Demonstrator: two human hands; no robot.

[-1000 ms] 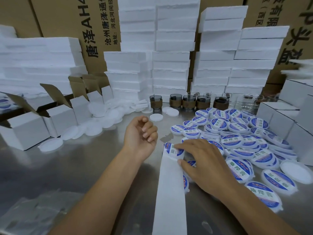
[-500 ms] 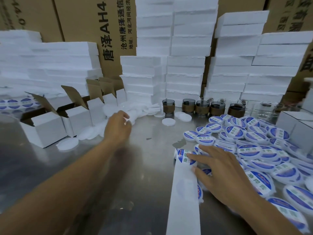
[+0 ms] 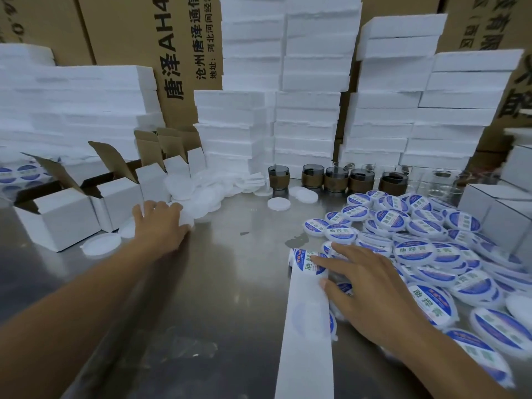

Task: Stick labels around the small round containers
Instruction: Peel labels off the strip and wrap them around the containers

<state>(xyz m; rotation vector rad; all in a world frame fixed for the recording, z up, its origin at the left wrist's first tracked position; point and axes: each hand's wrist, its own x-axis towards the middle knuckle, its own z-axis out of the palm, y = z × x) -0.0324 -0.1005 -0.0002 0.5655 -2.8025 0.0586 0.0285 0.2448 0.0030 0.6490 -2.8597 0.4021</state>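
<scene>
Two hands share this step. Our left hand (image 3: 161, 226) reaches onto the blank tubs (image 3: 201, 197), fingers bent over one, though we cannot tell whether it grips. Our right hand (image 3: 371, 286) lies flat, fingers straight, pinning the strip (image 3: 306, 341) at its end label (image 3: 309, 262). We should lift one tub cleanly and hold the strip flat. At right the labelled tubs (image 3: 414, 251) heap, lidded, contents hidden. The open boxes (image 3: 57, 223) look dark inside.
</scene>
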